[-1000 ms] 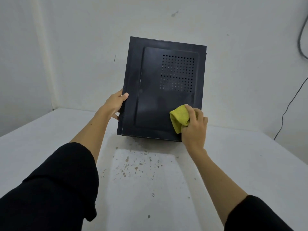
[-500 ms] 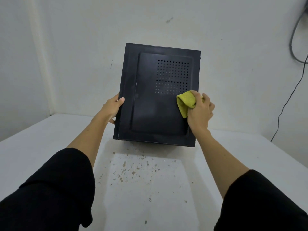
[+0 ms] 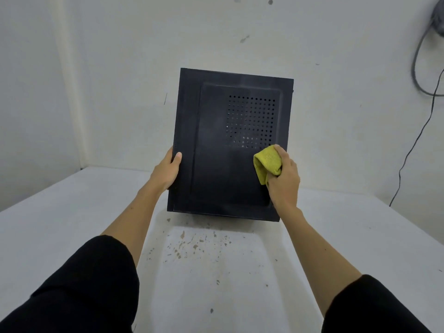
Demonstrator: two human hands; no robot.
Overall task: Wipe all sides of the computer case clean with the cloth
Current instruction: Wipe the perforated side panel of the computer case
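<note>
Sleeves: your black sleeves (image 3: 79, 292) fill both lower corners, forearms bare beyond them.
Table: the white table (image 3: 72, 212) under your arms carries a scatter of brown specks (image 3: 192, 243) just in front of the case.
Left hand: your left hand (image 3: 168, 170) grasps the case's left edge, thumb laid flat on the front panel, the other fingers wrapped out of sight behind the edge.
Right hand: your right hand (image 3: 284, 181) is clenched round the bunched cloth, pressing it against the panel near its right edge.
Cloth: the yellow cloth (image 3: 268, 162) sits on the panel just below the lower right corner of the vent holes, its folded end sticking out to the left of your fingers.
Computer case: the black computer case (image 3: 216, 169) stands upright with its bottom edge on the table, broad side panel facing you, between your two hands.
Vent holes: a grid of small vent holes (image 3: 251, 122) takes up the panel's upper right part.
Wall: a white wall (image 3: 108, 68) rises behind the case, marked with a few dark scuffs.
Cables: grey and black cables (image 3: 418, 68) hang down the wall at far right, well apart from the case.
</note>
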